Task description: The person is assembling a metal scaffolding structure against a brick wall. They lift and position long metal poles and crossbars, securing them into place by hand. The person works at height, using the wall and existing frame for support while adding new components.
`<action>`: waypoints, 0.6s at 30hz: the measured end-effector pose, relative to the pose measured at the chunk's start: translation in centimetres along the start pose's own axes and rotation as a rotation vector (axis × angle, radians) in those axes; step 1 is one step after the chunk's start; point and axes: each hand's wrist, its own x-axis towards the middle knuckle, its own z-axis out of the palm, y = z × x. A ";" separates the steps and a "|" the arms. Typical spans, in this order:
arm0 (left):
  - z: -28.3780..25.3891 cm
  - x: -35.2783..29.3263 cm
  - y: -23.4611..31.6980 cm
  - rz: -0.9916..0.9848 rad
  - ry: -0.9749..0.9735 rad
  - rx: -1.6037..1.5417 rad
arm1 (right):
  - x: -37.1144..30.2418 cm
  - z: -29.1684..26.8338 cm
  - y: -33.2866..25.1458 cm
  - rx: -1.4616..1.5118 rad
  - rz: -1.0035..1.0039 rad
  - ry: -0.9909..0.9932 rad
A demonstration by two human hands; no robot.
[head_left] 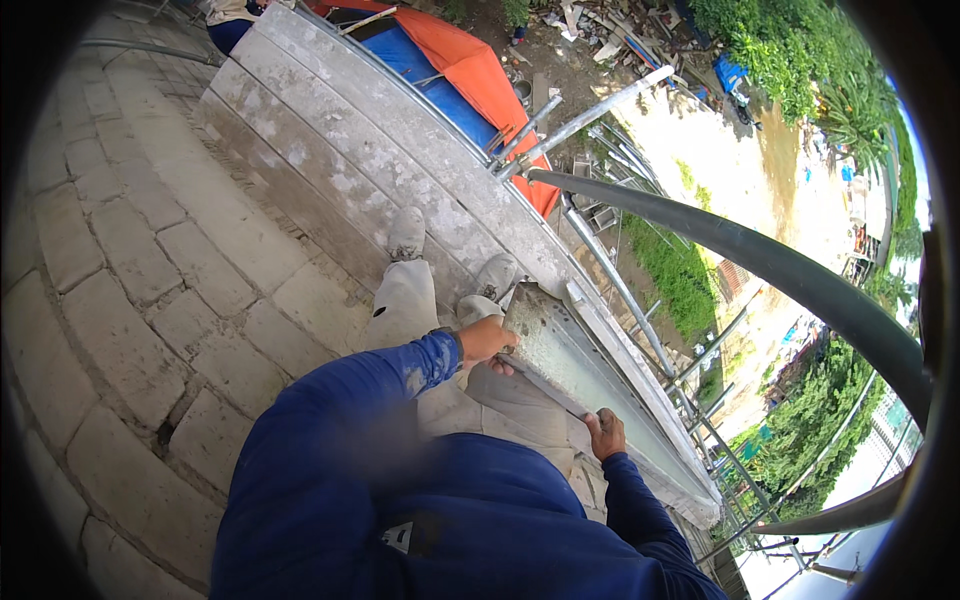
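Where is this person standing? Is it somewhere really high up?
Probably a building site, high on a roof or upper floor. The floor is rough blocks, metal scaffold poles run along the edge, and rubble and treetops lie far below. Both hands, left hand and right hand, grip a long metal plate by the ledge.

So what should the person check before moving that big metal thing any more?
1. Left hand gripping the metal panel at its far end: ok.
2. Right hand gripping the panel's near edge: ok.
3. Both shoes on the paving, behind the concrete ledge: ok.
4. Panel resting steady on the ledge: cannot tell, its underside is hidden.
5. Railing pipe between the person and the drop: ok, though the panel lies close to the edge.
6. Ground below free of people: cannot tell, only part of it shows.
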 end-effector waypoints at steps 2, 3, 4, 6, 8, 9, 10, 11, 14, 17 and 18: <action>-0.3 0.1 -0.6 0.032 -0.031 -0.013 | 0.5 0.3 -0.6 0.000 0.005 0.059; -0.1 -0.1 -0.3 0.017 -0.025 -0.028 | 0.3 0.4 -0.7 0.008 0.019 0.052; 0.2 -0.6 0.1 0.003 -0.017 -0.051 | 0.2 0.3 -0.7 0.010 0.029 0.039; 0.5 -0.9 0.6 -0.017 -0.028 -0.086 | 0.2 0.2 -0.9 0.023 0.030 0.039; 0.6 -1.5 1.0 -0.005 -0.044 -0.104 | 0.3 -0.2 -1.4 0.045 0.012 0.066; 0.7 -2.2 1.4 0.001 -0.052 -0.109 | 0.4 -0.5 -2.0 0.058 0.004 0.082; 0.2 -2.5 1.7 0.017 -0.063 -0.107 | 0.7 -0.7 -2.7 0.063 0.003 0.088; -0.6 -2.6 2.2 0.033 -0.073 -0.106 | 1.3 -0.9 -3.5 0.067 0.003 0.094; -3.7 -4.8 5.8 0.051 -0.039 -0.085 | 3.6 -1.3 -7.8 0.100 0.000 0.120; -8.3 -7.2 9.0 0.065 -0.001 -0.061 | 5.9 -1.2 -14.0 0.171 -0.038 0.171; -9.7 -8.0 10.0 0.069 0.020 -0.076 | 6.7 -1.1 -15.9 0.199 -0.058 0.189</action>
